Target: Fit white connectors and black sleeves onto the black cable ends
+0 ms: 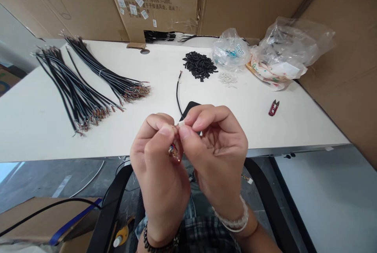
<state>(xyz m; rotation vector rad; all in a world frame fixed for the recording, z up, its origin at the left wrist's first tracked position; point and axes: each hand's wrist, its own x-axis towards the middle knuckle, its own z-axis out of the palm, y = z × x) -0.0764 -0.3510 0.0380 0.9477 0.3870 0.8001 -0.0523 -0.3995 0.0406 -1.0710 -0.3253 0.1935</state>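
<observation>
Both of my hands meet just above the table's front edge, fingertips nearly touching. My left hand [160,159] is closed, its thumb and forefinger pinching a thin wire. Stripped coloured wires [174,151] with copper ends hang below those fingertips. Between the thumb and fingers of my right hand [216,147] is a small white connector [182,123], close against the wire in the left. Behind the hands a black cable [178,93] runs up the table, its far end bare. The exact contact between wire and connector is too small to make out.
Two bundles of black cables [76,84] [103,70] lie at the left. Farther back are a heap of short black tubes [200,66], small white pieces [227,79] and plastic bags [231,51]. Red snips [273,108] lie right. A black flat object [190,108] is partly hidden behind my hands.
</observation>
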